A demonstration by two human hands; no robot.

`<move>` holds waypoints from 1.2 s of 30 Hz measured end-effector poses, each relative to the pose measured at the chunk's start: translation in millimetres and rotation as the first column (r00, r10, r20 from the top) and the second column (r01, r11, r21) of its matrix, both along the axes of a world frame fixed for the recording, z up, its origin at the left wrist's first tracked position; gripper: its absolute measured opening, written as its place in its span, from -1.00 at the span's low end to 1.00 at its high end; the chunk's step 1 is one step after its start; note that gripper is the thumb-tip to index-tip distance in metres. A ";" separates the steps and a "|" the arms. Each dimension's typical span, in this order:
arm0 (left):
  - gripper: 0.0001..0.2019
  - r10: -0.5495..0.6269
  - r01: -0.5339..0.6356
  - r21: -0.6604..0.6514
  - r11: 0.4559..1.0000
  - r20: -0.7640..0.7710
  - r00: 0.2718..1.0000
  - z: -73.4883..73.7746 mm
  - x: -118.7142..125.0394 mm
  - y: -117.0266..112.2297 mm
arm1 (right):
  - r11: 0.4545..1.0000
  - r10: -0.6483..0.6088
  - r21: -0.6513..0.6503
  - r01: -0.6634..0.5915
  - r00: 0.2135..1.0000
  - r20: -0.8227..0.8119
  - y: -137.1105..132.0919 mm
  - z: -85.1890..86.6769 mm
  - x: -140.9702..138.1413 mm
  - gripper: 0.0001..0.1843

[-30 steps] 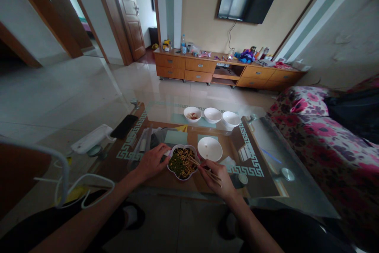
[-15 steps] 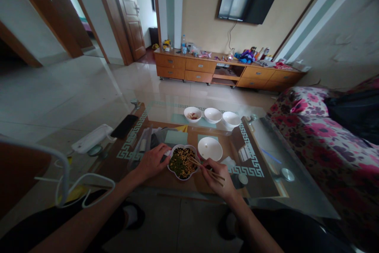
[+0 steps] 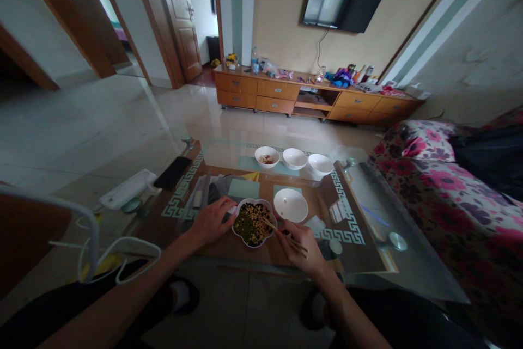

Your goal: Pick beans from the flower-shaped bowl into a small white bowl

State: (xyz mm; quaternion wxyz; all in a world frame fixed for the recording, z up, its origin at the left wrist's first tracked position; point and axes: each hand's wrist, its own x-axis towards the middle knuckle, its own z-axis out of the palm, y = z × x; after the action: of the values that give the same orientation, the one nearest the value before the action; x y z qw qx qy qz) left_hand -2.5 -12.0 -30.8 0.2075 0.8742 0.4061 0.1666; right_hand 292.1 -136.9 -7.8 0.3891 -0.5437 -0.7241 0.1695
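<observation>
My left hand (image 3: 210,222) grips the left rim of a white flower-shaped bowl (image 3: 252,244) filled with green and yellow beans or peas. My right hand (image 3: 298,246) holds a pair of wooden chopsticks (image 3: 284,233), their tips reaching over the bowl's right rim into the food. Just beyond the chopsticks sits an empty white bowl (image 3: 291,205). Three more white bowls stand further along the table: one holds a little food (image 3: 267,157), and the others (image 3: 295,158) (image 3: 320,164) look empty.
The bowls stand on a glass table (image 3: 402,262) over a brown patterned mat (image 3: 180,218). Packets lie left of my left hand. A black phone (image 3: 172,172) and a white object (image 3: 128,189) sit further left, a white cable (image 3: 122,256) hangs near my left arm, and a floral sofa (image 3: 433,196) runs along the right.
My right hand shifts slightly with the chopsticks at the bowl's rim. My left hand stays on the bowl, and the whole view tilts a little.
</observation>
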 end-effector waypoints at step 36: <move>-0.68 -0.004 0.005 0.051 0.999 -0.019 1.000 -5.2 -1.9 1.5 | 0.956 -0.276 -0.085 0.280 0.960 0.057 7.9 10.2 45.8 -0.70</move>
State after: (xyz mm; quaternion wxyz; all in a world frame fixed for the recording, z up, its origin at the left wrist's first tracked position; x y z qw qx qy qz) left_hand -4.5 -10.5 -36.0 0.1816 0.8818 0.4015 0.1683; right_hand 337.9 -129.0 2.4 0.3675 -0.6610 -0.6403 0.1344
